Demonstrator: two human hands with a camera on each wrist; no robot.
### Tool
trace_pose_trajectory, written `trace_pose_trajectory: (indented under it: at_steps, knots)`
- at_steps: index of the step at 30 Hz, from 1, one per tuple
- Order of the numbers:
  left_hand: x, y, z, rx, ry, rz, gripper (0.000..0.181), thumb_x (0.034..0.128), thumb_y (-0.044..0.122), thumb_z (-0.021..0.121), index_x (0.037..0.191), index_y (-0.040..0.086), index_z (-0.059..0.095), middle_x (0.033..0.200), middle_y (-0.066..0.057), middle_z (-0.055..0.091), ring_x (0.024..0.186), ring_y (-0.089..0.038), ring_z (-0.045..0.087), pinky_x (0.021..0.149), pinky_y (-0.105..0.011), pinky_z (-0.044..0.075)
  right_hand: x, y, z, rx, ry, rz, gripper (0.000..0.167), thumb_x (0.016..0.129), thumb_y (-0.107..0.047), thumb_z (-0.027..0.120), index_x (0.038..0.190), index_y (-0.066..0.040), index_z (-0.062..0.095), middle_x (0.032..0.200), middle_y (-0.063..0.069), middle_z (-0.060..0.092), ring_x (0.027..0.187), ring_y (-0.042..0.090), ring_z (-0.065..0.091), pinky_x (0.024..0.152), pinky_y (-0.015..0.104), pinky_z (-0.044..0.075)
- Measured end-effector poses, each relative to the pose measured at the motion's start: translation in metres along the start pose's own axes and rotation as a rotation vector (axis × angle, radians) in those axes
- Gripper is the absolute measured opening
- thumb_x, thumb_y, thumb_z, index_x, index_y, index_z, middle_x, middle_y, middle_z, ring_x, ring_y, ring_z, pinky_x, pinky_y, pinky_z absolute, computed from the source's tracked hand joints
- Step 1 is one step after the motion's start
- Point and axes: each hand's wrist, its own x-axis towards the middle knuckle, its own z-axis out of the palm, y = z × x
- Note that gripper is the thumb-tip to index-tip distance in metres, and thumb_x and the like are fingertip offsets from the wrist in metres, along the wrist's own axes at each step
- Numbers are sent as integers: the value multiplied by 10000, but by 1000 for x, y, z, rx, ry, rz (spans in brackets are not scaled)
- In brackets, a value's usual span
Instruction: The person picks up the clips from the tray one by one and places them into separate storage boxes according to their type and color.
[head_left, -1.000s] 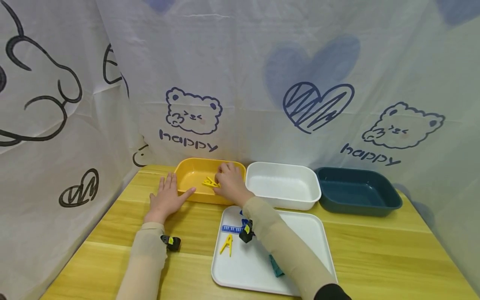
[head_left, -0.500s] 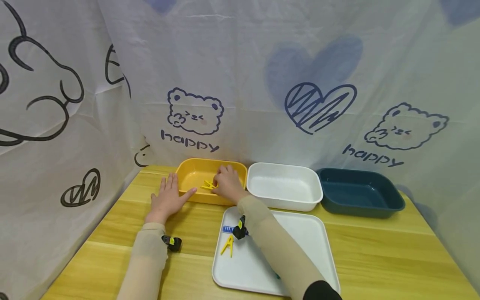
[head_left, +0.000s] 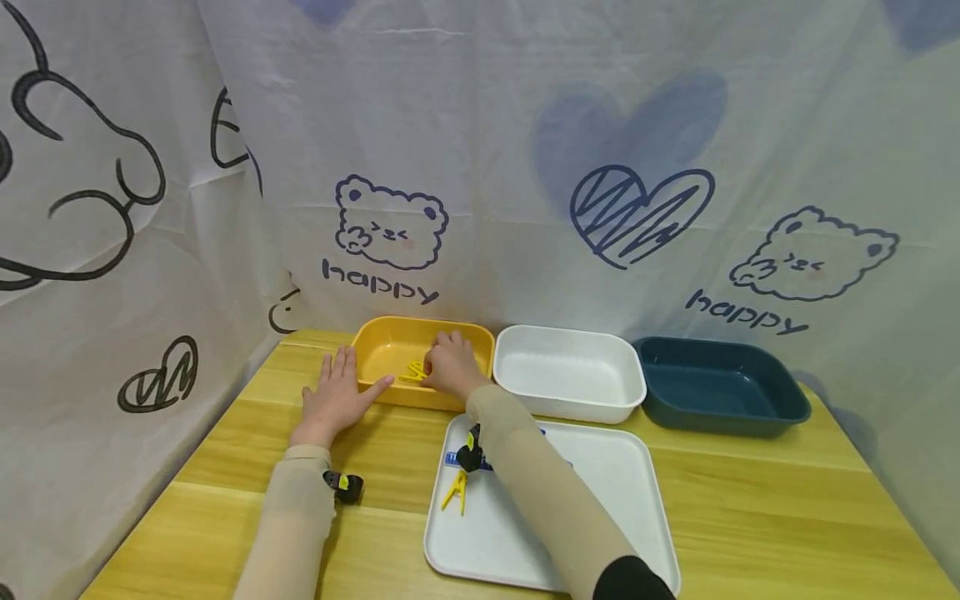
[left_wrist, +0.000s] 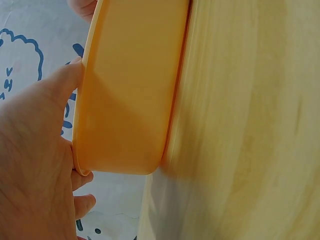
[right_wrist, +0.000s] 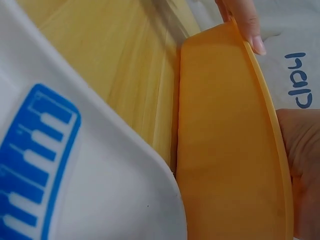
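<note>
In the head view my right hand (head_left: 453, 367) is down inside the yellow bin (head_left: 375, 342). Its curled fingers pinch the end of a yellow clothespin (head_left: 412, 372) low in the bin; the fingertips are partly hidden. My left hand (head_left: 334, 402) lies at the bin's front left corner, fingers straight and thumb spread along the rim. The left wrist view shows that thumb (left_wrist: 67, 80) against the bin's edge. Another yellow clothespin (head_left: 456, 492) lies on the white tray (head_left: 480, 550). Beside it is a blue piece with a piano-key pattern (right_wrist: 37, 155), largely covered by the right arm in the head view.
A white bin (head_left: 566, 367) and a dark teal bin (head_left: 720, 383) stand in a row to the right of the yellow one. Behind them hangs a printed cloth (head_left: 510, 167). The tray sits in front on the wooden table (head_left: 780, 517); my right forearm crosses it.
My right hand has shifted slightly left and down inside the yellow bin, and the clothespin at its fingertips has moved with it. The left hand has stayed in place.
</note>
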Motion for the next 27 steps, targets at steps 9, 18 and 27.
trace_pose_trajectory:
  at_steps: [9,18,27]
  knots:
    - [-2,1,-2,-1,-7,-5,1085,878,800,299,1557,19,-28,1636,-198,-63,1505,-434,-55,1071,-801,65,4,-2,0,8,-44,21,223,828,-372,769,739,-180,699,1019,11,527,1056,215,393,914,368,336]
    - [-3,3,-3,-4,1,-2,1091,873,805,301,1558,17,-16,1638,-204,-43,1505,-435,-45,1073,-799,67,8,-1,3,33,-74,51,225,830,-356,772,734,-172,684,1007,11,513,1048,210,379,919,364,329]
    - [-1,2,-3,-6,-6,-3,1088,875,800,309,1558,21,-24,1637,-202,-52,1506,-434,-45,1071,-800,71,10,0,4,33,-96,71,226,832,-334,770,714,-167,672,1021,13,517,1047,211,377,922,363,336]
